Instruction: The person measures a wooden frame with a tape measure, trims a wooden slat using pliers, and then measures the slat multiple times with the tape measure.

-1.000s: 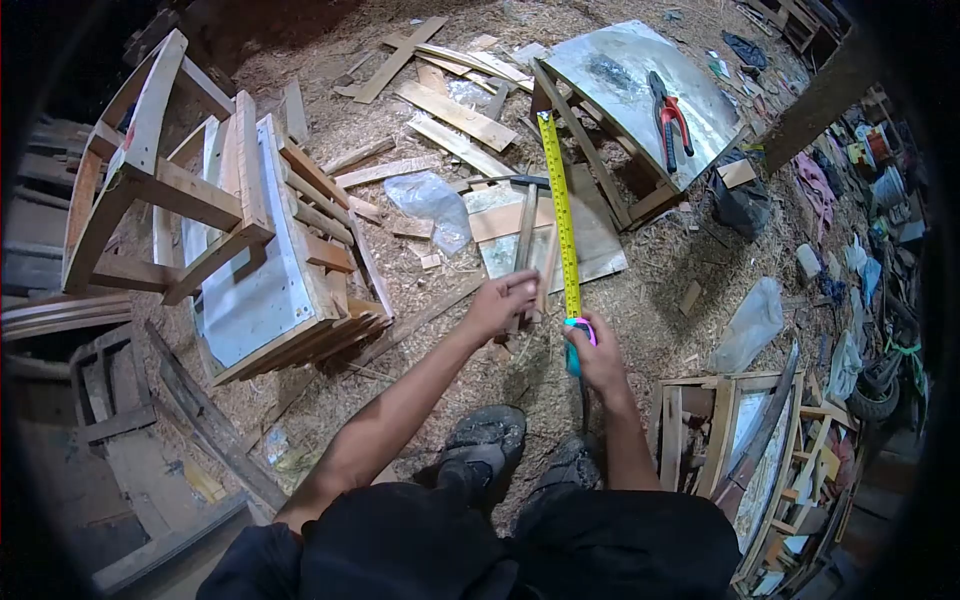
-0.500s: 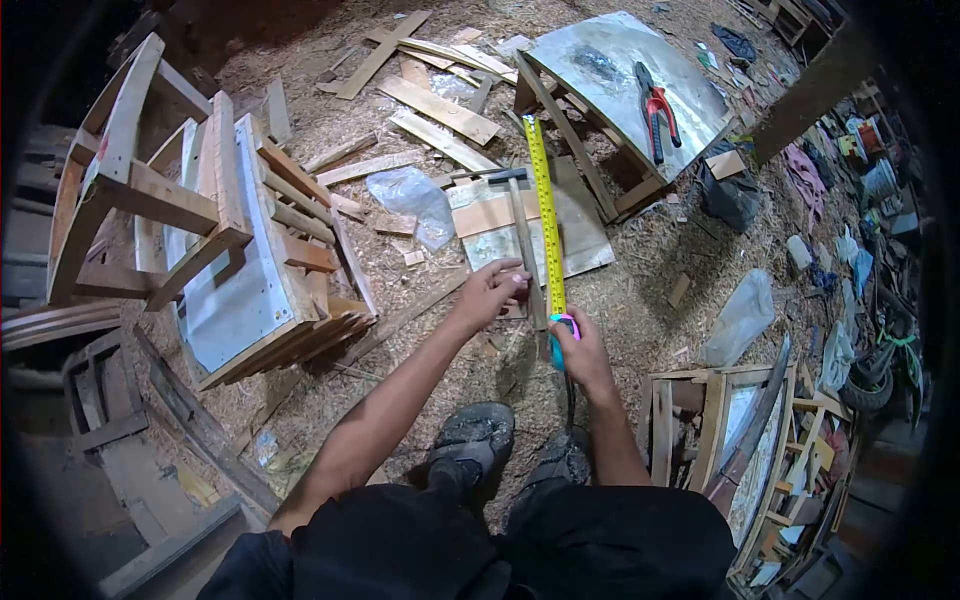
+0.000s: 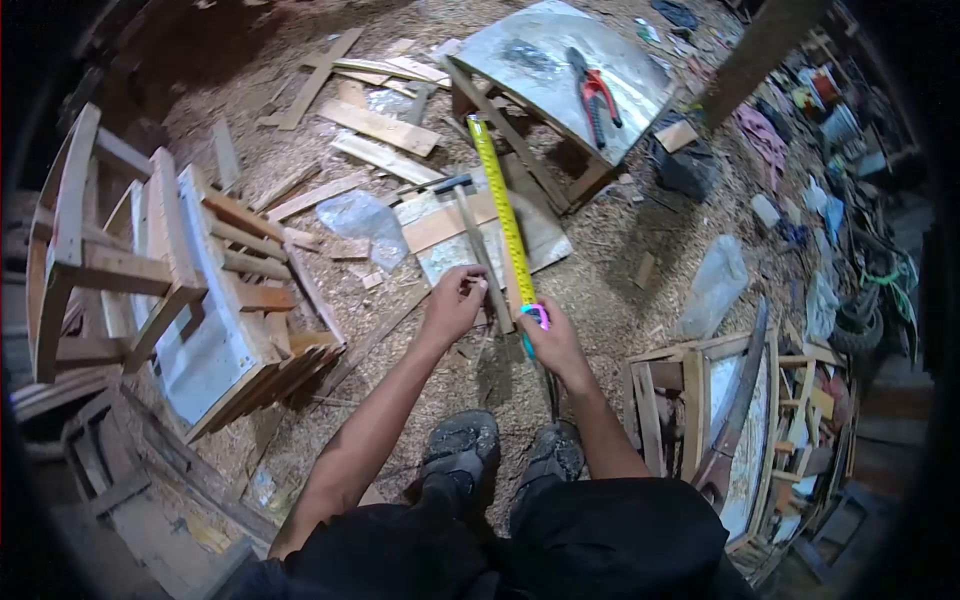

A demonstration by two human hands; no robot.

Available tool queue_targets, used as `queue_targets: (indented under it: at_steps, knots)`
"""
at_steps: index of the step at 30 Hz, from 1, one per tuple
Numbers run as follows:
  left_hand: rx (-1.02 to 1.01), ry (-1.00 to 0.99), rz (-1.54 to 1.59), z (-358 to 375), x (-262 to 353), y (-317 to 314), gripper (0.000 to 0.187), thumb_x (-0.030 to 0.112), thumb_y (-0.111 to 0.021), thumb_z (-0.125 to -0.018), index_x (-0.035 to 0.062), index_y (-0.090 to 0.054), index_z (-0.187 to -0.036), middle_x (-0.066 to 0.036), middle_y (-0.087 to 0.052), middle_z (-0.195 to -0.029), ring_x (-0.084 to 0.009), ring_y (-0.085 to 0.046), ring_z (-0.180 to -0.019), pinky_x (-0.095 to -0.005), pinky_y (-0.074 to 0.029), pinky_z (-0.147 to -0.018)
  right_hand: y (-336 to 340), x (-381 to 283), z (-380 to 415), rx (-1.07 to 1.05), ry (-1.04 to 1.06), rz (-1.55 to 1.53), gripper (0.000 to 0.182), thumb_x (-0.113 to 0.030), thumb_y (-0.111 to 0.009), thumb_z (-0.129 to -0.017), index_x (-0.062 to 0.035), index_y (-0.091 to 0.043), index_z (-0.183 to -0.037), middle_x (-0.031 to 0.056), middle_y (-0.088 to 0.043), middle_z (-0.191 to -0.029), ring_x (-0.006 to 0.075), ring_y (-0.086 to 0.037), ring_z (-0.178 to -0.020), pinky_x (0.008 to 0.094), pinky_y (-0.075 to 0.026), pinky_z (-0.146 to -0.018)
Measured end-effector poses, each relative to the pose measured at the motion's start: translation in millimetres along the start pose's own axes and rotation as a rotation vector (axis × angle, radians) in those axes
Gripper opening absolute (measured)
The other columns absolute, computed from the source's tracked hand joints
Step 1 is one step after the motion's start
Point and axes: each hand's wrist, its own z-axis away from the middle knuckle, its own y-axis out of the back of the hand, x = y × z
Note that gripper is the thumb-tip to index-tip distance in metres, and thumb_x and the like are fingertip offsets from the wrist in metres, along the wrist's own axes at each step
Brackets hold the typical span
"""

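My right hand is wrapped round a tape measure with a teal and pink case. Its yellow blade stretches away from me, its far end near the wooden frame under a metal sheet. My left hand is beside the blade, fingers curled together; whether anything small is in them cannot be made out. Just right of its fingertips a hammer lies with its handle toward me. Under the hammer are a thin wooden slat and a grey metal sheet.
Pliers with red handles lie on a metal-topped wooden frame. Nailed wooden frames stand on the left. A curved-bladed saw or knife rests on another frame at the right. Boards and plastic bags lie on the shavings.
The view has shifted, so the surroundings sit farther left. My left fingers have curled closer together. The tape stays extended in my right hand.
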Motion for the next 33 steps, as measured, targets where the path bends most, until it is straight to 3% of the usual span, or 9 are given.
queue_targets:
  at_steps: [2,5,6,9,11,13,19,21,33]
  knots:
    - [0.190,-0.251,-0.379,2.4,11.6,-7.8,0.028,0.011,-0.063,-0.080,0.0021,-0.060,-0.107,-0.019,-0.052,-0.121,-0.0313,-0.052,-0.112,-0.0391,-0.046,-0.090,1.5,1.4,-3.9,-0.030,-0.011,-0.027,0.051,-0.031,-0.067,-0.080,0.0011,-0.054,-0.117,0.0175,-0.065,-0.089,0.0234,-0.064,-0.080,0.0357,-0.049,-0.072]
    - [0.115,-0.481,-0.570,-6.4,3.3,-10.4,0.032,0.014,-0.065,-0.079,0.0019,-0.059,-0.108,-0.020,-0.049,-0.126,-0.0338,-0.049,-0.115,-0.0420,-0.042,-0.094,10.7,-21.3,2.9,0.063,0.034,0.105,0.051,-0.030,-0.066,-0.079,0.0019,-0.053,-0.117,0.0200,-0.064,-0.092,0.0298,-0.064,-0.083,0.0383,-0.049,-0.075]
    - [0.049,-0.494,-0.558,-8.8,2.1,-11.0,0.036,0.018,-0.065,-0.080,0.0019,-0.057,-0.112,-0.019,-0.045,-0.131,-0.0341,-0.045,-0.122,-0.0457,-0.037,-0.100,13.2,-19.5,2.2,0.069,0.033,0.103,0.051,-0.030,-0.066,-0.079,0.0019,-0.053,-0.117,0.0200,-0.064,-0.092,0.0298,-0.064,-0.083,0.0383,-0.049,-0.075]
    - [0.002,-0.511,-0.750,-2.2,-1.0,-14.2,0.037,0.020,-0.062,-0.083,0.0030,-0.056,-0.115,-0.017,-0.042,-0.136,-0.0327,-0.038,-0.129,-0.0492,-0.031,-0.104,23.6,-9.5,0.3,0.096,-0.010,0.256,0.051,-0.030,-0.065,-0.079,0.0024,-0.052,-0.116,0.0236,-0.062,-0.097,0.0363,-0.062,-0.089,0.0419,-0.049,-0.077]
    - [-0.010,-0.503,-0.768,0.8,1.2,-17.4,0.037,0.020,-0.061,-0.084,0.0036,-0.055,-0.116,-0.016,-0.042,-0.137,-0.0321,-0.034,-0.132,-0.0503,-0.027,-0.106,26.2,-4.7,-1.2,0.151,-0.071,0.291,0.046,-0.030,-0.067,-0.077,0.0026,-0.053,-0.107,0.0192,-0.060,-0.081,0.0324,-0.061,-0.075,0.0428,-0.047,-0.068]
    - [-0.024,-0.498,-0.785,2.0,0.1,-19.5,0.037,0.021,-0.059,-0.085,0.0042,-0.054,-0.118,-0.015,-0.042,-0.137,-0.0316,-0.031,-0.134,-0.0515,-0.024,-0.108,25.1,5.4,-3.2,0.208,-0.046,0.384,0.044,-0.031,-0.066,-0.078,0.0025,-0.052,-0.104,0.0201,-0.059,-0.078,0.0367,-0.060,-0.074,0.0454,-0.045,-0.066]
    - [-0.010,-0.443,-0.805,2.5,-0.7,-22.9,0.039,0.020,-0.061,-0.083,0.0072,-0.053,-0.120,-0.016,-0.041,-0.138,-0.0320,-0.031,-0.135,-0.0527,-0.022,-0.109,27.5,-7.4,-10.2,0.248,-0.086,0.505,0.052,-0.032,-0.064,-0.078,0.0033,-0.049,-0.114,0.0273,-0.058,-0.092,0.0436,-0.058,-0.087,0.0484,-0.046,-0.075]
    - [-0.008,-0.437,-0.788,3.1,-1.0,-23.2,0.039,0.020,-0.061,-0.084,0.0086,-0.053,-0.120,-0.015,-0.040,-0.139,-0.0320,-0.030,-0.136,-0.0534,-0.022,-0.109,28.8,-18.1,-11.4,0.140,-0.167,0.524,0.064,-0.035,-0.064,-0.078,0.0002,-0.042,-0.126,0.0284,-0.054,-0.106,0.0453,-0.055,-0.098,0.0493,-0.047,-0.082]
    - [-0.029,-0.410,-0.753,2.6,-3.4,-22.1,0.039,0.021,-0.061,-0.085,0.0103,-0.053,-0.121,-0.013,-0.037,-0.142,-0.0314,-0.026,-0.138,-0.0531,-0.021,-0.109,18.8,-8.1,-29.7,0.217,0.020,0.457,0.063,-0.033,-0.065,-0.078,0.0016,-0.045,-0.127,0.0295,-0.054,-0.111,0.0435,-0.055,-0.102,0.0480,-0.046,-0.086]
